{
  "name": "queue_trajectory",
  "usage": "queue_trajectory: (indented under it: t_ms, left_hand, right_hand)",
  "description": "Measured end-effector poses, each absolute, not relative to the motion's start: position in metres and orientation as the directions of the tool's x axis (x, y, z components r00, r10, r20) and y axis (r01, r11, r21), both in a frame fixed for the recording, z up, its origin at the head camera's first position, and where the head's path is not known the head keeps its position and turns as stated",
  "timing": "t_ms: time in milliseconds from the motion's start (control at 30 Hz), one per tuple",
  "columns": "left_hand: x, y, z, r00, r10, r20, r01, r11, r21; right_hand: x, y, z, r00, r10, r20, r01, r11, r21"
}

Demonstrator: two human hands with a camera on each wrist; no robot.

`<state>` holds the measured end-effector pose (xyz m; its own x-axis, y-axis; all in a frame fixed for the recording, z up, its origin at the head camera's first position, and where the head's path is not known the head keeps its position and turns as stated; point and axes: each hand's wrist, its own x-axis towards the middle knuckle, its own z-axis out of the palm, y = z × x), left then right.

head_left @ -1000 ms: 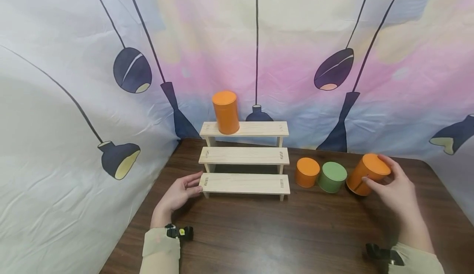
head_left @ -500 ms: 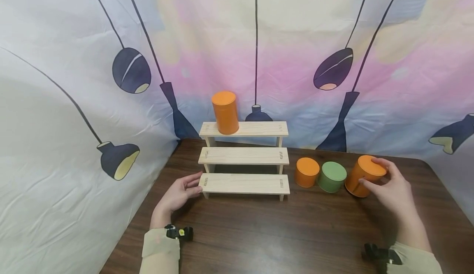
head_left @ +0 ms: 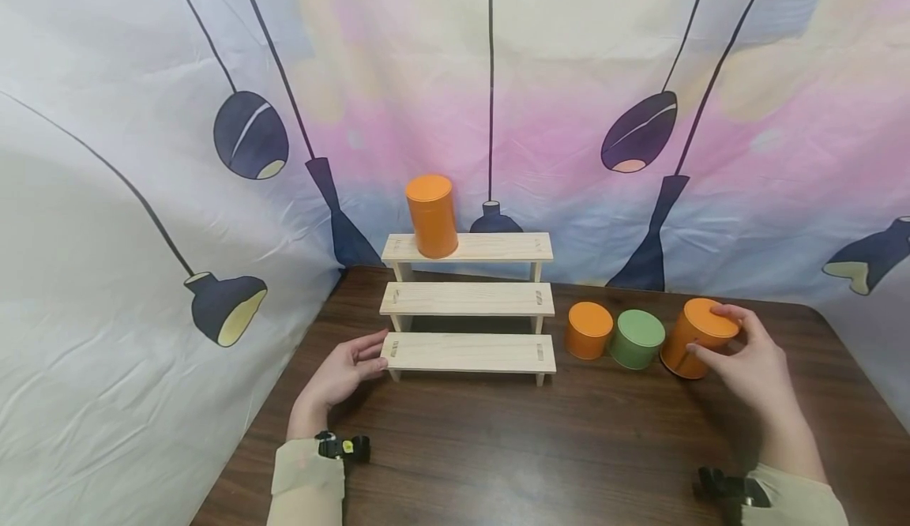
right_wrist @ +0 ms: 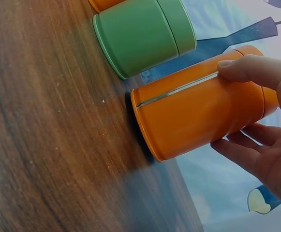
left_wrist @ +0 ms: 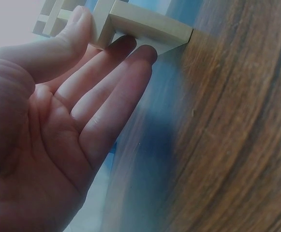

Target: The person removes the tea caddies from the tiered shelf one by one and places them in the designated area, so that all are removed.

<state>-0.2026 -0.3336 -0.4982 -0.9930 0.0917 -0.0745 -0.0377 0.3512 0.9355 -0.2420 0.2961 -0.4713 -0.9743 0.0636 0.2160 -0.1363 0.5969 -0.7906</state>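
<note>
My right hand (head_left: 757, 364) grips a tall orange canister (head_left: 693, 340) at its upper part, thumb on one side and fingers on the other. The canister's base is close over the table in the right wrist view, with a dark shadow beneath it. To its left stand a short green canister (head_left: 637, 340) and a short orange canister (head_left: 588, 331). My left hand (head_left: 340, 372) touches the left end of the lowest step of a three-step wooden stand (head_left: 469, 352), its fingers fairly straight in the left wrist view. On the top step stands another tall orange canister (head_left: 434, 218).
The stand rests on a dark wooden table (head_left: 483, 447) near its back edge. Behind and to the left hangs a cloth backdrop (head_left: 569, 76) printed with lamps. Dark devices are strapped to both wrists.
The right hand has moved slightly left with the tall orange canister, closer to the green one. The left hand and the stand have stayed in place.
</note>
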Motion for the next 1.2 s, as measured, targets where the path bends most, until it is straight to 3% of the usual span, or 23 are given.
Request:
queue_trajectory:
  t_ms: [1200]
  left_hand:
    - [-0.2011, -0.3321, -0.4976, -0.994, 0.088, -0.066, -0.029, 0.369, 0.929]
  right_hand:
    - [-0.2427, 0.2982, -0.4734, -0.984, 0.000, 0.176, -0.142, 0.587, -0.797]
